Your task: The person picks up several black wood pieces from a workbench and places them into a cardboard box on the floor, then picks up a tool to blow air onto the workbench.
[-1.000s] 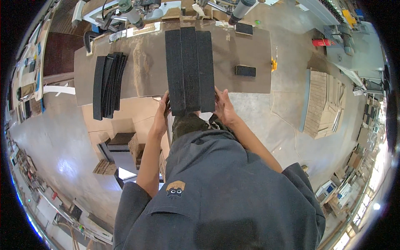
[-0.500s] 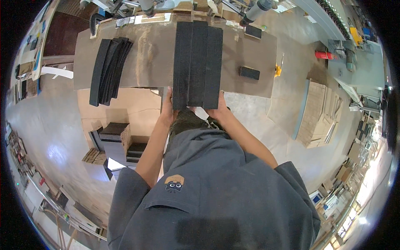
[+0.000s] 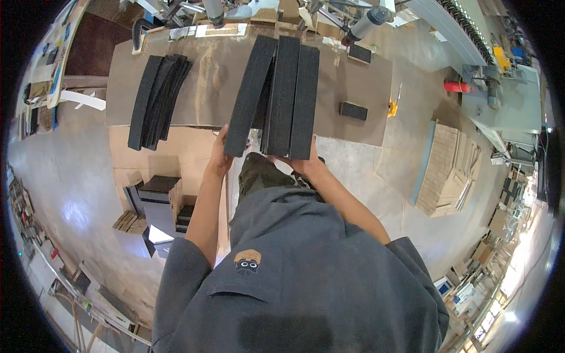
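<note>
A brown table (image 3: 206, 82) on a shiny concrete workshop floor (image 3: 65, 194) carries a fanned pile of black strips (image 3: 158, 99) — both hands, left hand (image 3: 220, 157) and right hand (image 3: 303, 163), grasp long black foam strips (image 3: 281, 97) over its near edge.

I see even, bright indoor light; glare on the floor (image 3: 70, 206) at left, strong fisheye bending, dark blurred rim corners.

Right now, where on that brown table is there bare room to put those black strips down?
The table is bare between the fanned pile of black strips and the held strips, and again between those and the small black block. The far edge is crowded with machine parts.
</note>
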Tool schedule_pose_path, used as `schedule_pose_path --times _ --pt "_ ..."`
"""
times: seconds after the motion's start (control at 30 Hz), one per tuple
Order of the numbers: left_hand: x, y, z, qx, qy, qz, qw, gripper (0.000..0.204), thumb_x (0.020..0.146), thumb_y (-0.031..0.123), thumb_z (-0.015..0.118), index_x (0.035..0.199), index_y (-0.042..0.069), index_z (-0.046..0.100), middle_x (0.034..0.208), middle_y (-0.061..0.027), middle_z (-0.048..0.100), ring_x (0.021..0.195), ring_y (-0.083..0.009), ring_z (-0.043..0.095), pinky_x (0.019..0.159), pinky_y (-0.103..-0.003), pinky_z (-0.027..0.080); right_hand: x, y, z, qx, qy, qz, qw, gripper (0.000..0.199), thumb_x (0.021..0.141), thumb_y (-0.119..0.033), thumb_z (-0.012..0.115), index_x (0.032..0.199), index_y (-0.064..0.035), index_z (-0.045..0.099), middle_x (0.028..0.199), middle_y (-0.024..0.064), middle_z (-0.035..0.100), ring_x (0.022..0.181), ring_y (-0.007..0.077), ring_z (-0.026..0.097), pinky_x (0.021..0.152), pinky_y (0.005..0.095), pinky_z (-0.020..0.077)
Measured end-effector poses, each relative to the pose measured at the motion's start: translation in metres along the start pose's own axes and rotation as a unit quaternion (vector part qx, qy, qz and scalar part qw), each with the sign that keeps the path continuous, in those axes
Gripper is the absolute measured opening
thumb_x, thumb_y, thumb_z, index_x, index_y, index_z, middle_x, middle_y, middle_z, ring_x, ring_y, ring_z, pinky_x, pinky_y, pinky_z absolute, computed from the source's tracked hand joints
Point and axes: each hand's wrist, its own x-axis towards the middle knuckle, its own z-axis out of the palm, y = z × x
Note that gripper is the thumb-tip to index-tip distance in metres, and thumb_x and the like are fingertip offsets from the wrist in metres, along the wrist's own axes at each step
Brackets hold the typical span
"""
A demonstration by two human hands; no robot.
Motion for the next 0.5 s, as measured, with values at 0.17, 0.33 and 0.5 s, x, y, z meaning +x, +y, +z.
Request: schedule_pose_path --times 0.17,0.33,0.5 --pt "0.000 0.020 -0.005 0.016 -0.017 -0.002 1.000 0.061 0.114 0.053 0.043 0.137 0.001 0.067 0.118 -0.0138 0.078 0.100 -0.0305 0.079 0.090 -0.041 0.066 0.014 0.007 -0.033 -0.119 -0.074 -0.051 0.989 0.058 0.105 -0.053 0.059 0.152 -0.0183 0.060 0.148 0.0062 0.066 0.137 0.0291 0.060 0.115 0.0566 0.0460" --pt "0.003 -0.044 -0.048 -0.132 0.078 0.002 0.988 0.065 0.115 0.055 0.039 0.134 0.000 0.066 0.120 -0.0182 0.077 0.099 -0.0304 0.078 0.092 -0.043 0.065 0.043 0.019 -0.064 -0.121 -0.145 -0.051 0.981 0.064 0.104 -0.054 0.064 0.156 -0.0188 0.057 0.155 0.0055 0.063 0.146 0.0275 0.054 0.126 0.0527 0.0389" --pt "0.002 -0.097 -0.045 0.091 -0.028 -0.019 0.995 0.060 0.114 0.050 0.049 0.152 0.004 0.057 0.139 -0.0127 0.070 0.120 -0.0256 0.069 0.107 -0.039 0.053 0.034 0.014 -0.056 0.026 0.006 -0.010 1.000 0.049 0.114 -0.046 0.043 0.145 -0.0147 0.063 0.144 0.0086 0.068 0.132 0.0334 0.063 0.112 0.0601 0.0499"
